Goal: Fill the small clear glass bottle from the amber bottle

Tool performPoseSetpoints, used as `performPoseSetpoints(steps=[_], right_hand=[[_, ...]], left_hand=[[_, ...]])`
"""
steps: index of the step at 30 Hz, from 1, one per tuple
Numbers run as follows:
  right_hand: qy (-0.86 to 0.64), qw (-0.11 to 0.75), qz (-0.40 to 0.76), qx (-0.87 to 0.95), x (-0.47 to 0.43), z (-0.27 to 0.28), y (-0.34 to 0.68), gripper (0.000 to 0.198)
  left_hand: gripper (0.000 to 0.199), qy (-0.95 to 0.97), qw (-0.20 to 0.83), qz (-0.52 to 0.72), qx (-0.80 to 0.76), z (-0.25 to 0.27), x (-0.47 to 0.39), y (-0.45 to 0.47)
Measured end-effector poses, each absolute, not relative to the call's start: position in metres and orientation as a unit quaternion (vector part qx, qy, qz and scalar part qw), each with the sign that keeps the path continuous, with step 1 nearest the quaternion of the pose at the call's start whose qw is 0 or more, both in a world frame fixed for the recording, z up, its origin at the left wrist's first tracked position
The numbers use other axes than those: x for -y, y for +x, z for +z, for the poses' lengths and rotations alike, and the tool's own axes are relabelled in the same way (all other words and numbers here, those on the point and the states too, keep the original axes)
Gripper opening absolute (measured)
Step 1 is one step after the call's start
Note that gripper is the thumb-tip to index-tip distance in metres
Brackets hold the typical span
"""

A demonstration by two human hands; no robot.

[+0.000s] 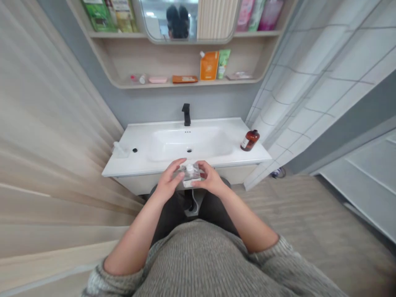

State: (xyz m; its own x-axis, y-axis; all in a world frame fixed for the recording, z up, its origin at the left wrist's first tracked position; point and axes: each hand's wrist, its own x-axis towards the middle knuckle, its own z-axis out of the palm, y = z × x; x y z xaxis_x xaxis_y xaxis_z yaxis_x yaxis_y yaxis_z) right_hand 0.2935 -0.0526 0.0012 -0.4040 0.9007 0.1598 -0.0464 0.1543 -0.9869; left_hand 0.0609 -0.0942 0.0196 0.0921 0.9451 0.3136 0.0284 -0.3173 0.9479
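Between my two hands, just in front of the sink's front edge, is a small clear bottle (191,175) with a white top and a white label low on its side. My left hand (168,181) is curved round its left side, thumb and fingers against it. From the right, my right hand (210,178) grips it in the same way. The white top faces up towards me. Exactly where some fingertips touch is hard to make out. Behind the bottle lies the white sink (148,163) with its black faucet (186,114).
A brown bottle (250,140) stands at the sink's right end. A clear container (120,150) sits at the left end. Above, a shelf (161,86) holds an orange pouch (209,66), a green tube (223,64) and small items. A mirror (167,24) hangs over it.
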Motion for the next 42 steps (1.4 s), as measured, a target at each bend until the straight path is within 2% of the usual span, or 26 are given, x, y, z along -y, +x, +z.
performPoseSetpoints(steps=[2, 6, 11, 15, 18, 20, 22, 24, 28, 33, 38, 42], right_hand=[[-0.325, 0.419, 0.565, 0.632, 0.057, 0.004, 0.292, 0.087], [-0.304, 0.414, 0.584, 0.629, 0.062, 0.012, 0.290, 0.084], [-0.302, 0.405, 0.572, 0.646, 0.067, 0.023, 0.292, 0.085], [-0.324, 0.415, 0.532, 0.663, 0.075, 0.027, 0.289, 0.084], [-0.331, 0.416, 0.525, 0.665, 0.081, 0.025, 0.285, 0.084], [-0.335, 0.419, 0.528, 0.658, 0.082, 0.023, 0.286, 0.083], [-0.343, 0.420, 0.525, 0.656, 0.081, 0.023, 0.288, 0.083], [-0.353, 0.417, 0.521, 0.656, 0.081, 0.022, 0.290, 0.083], [-0.353, 0.418, 0.541, 0.639, 0.080, 0.021, 0.289, 0.083], [-0.331, 0.422, 0.574, 0.619, 0.079, 0.018, 0.284, 0.084], [-0.338, 0.421, 0.577, 0.613, 0.079, 0.017, 0.284, 0.085], [-0.342, 0.423, 0.571, 0.614, 0.079, 0.016, 0.287, 0.084]], left_hand=[[0.059, 0.647, 0.391, 0.502, -0.421, 0.033, 0.096, 0.059], [0.057, 0.663, 0.391, 0.473, -0.429, 0.047, 0.102, 0.061], [0.044, 0.651, 0.372, 0.488, -0.446, 0.048, 0.105, 0.067], [0.033, 0.604, 0.315, 0.537, -0.498, 0.045, 0.105, 0.077], [0.049, 0.589, 0.313, 0.564, -0.486, 0.043, 0.108, 0.082], [0.066, 0.600, 0.367, 0.563, -0.435, 0.043, 0.110, 0.081], [0.073, 0.607, 0.414, 0.554, -0.390, 0.041, 0.110, 0.077], [0.071, 0.604, 0.411, 0.556, -0.397, 0.040, 0.107, 0.073], [0.068, 0.599, 0.333, 0.563, -0.461, 0.039, 0.104, 0.071], [0.068, 0.619, 0.404, 0.531, -0.413, 0.040, 0.109, 0.073], [0.067, 0.600, 0.339, 0.563, -0.457, 0.039, 0.108, 0.073], [0.063, 0.642, 0.357, 0.532, -0.422, 0.042, 0.110, 0.070]])
